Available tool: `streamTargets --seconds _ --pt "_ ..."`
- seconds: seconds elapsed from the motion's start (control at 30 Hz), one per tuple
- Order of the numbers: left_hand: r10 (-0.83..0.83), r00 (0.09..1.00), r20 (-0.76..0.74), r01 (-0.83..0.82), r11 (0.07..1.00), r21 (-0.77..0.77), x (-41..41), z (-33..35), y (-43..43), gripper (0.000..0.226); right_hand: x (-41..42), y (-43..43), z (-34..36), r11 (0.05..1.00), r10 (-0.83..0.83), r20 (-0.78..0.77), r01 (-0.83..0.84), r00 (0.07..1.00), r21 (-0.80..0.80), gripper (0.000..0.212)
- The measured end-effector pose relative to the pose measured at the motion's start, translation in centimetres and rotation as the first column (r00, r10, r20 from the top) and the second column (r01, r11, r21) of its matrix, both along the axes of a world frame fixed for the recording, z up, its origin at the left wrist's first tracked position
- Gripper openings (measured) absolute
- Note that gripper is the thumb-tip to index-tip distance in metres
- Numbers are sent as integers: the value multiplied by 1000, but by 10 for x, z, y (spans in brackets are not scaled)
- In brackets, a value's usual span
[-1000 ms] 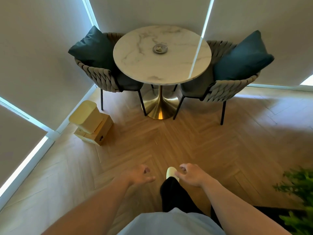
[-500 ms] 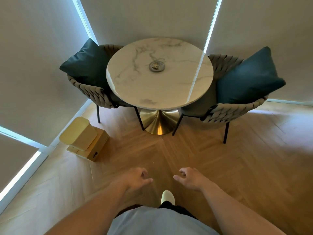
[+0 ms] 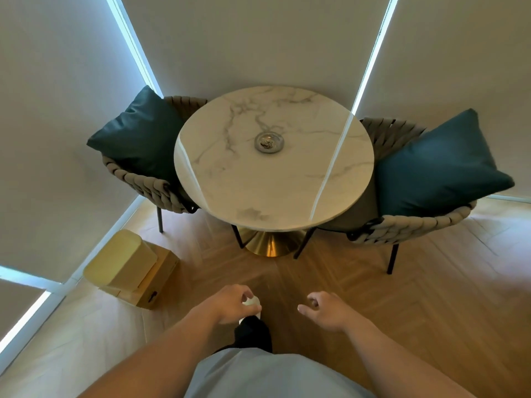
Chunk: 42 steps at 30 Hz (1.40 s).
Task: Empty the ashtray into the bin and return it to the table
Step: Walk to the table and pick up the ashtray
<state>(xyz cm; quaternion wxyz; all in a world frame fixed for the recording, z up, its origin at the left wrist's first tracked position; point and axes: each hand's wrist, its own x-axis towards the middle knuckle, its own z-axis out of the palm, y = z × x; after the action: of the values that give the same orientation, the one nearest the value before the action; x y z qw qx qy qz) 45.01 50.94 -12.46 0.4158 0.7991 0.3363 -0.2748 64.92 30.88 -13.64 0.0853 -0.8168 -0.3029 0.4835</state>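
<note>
A small round metal ashtray (image 3: 269,142) with ash and butts in it sits near the middle of the round white marble table (image 3: 273,193). A cream lidded bin (image 3: 122,261) stands on the floor at the left, in front of a brown box. My left hand (image 3: 232,304) and my right hand (image 3: 326,310) hang low over the wooden floor, well short of the table. Both hold nothing, with fingers loosely curled and apart. A white shoe tip shows just beside my left hand.
Two woven chairs with dark teal cushions (image 3: 138,136) (image 3: 439,168) flank the table. Its gold pedestal base (image 3: 268,244) stands on herringbone wood floor. A brown cardboard box (image 3: 156,280) lies behind the bin. Blinds close off the walls behind and to the left.
I have walked closer to the table; the table, chairs and bin appear larger and lower in view. My hands stay empty in front of me.
</note>
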Motion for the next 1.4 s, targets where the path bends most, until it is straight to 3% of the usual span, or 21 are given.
streamTargets --seconds 0.47,0.63,0.93,1.4 --pt "-117 992 -44 118 993 27 94 -12 183 63 81 171 8 997 -74 4 74 997 -6 74" --pt "-108 994 3 108 994 -31 126 -10 208 55 103 202 12 998 -60 1 60 998 -2 77" --pt "-94 995 -24 93 996 -11 182 -3 242 62 163 249 11 1000 11 12 -11 1000 3 77" --pt "91 996 6 -91 996 -1 272 10 271 60 263 318 12 989 130 2 -130 991 70 71"
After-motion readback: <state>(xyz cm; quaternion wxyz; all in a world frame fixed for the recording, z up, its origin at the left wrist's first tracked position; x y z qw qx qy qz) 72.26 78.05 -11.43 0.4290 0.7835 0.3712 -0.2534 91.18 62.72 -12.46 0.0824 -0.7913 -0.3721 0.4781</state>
